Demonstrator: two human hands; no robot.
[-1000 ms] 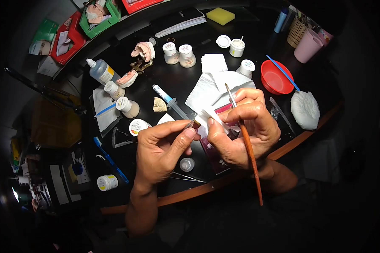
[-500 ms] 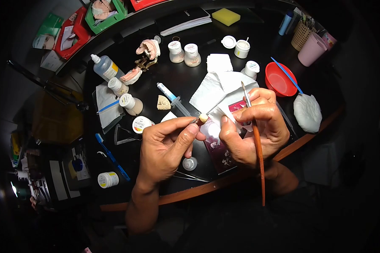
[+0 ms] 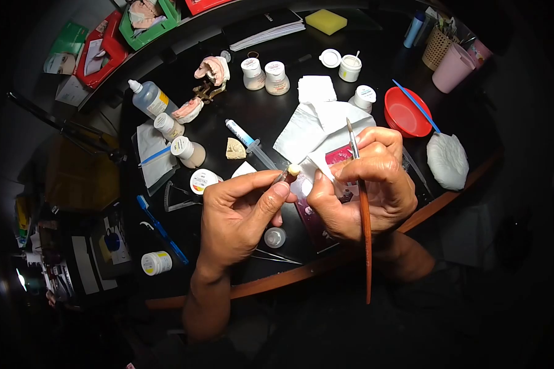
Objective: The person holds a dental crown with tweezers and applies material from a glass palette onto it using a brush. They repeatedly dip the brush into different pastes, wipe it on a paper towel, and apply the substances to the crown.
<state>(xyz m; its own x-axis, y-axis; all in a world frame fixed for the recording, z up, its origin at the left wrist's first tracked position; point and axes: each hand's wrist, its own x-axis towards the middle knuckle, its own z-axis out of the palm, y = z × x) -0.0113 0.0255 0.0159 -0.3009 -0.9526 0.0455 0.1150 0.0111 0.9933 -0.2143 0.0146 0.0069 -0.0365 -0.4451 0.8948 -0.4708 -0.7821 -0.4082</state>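
My left hand (image 3: 243, 212) pinches a small metal-looking holder between thumb and forefinger. On its tip sits a cream-coloured dental crown (image 3: 294, 168). My right hand (image 3: 378, 190) is closed around a fine paintbrush (image 3: 364, 230) with a reddish-brown handle, its bristle tip pointing up and away from the crown. The same hand also pinches a folded white tissue (image 3: 317, 167), whose edge comes close beside the crown. Below the hands lies a dark red patterned booklet (image 3: 311, 215), partly covered by my right hand and the tissue.
White paper towels (image 3: 301, 132) and a syringe (image 3: 251, 142) lie beyond my hands. Powder jars (image 3: 188, 152), a dental model on an articulator (image 3: 206, 92) and a bottle (image 3: 151, 98) stand left. A red bowl (image 3: 406, 114) is at right, tweezers (image 3: 278, 256) near the front edge.
My right hand has shifted slightly left, bringing the tissue closer to the crown, and the brush stands more upright. The left hand keeps its pinch; the whole view has drifted a little.
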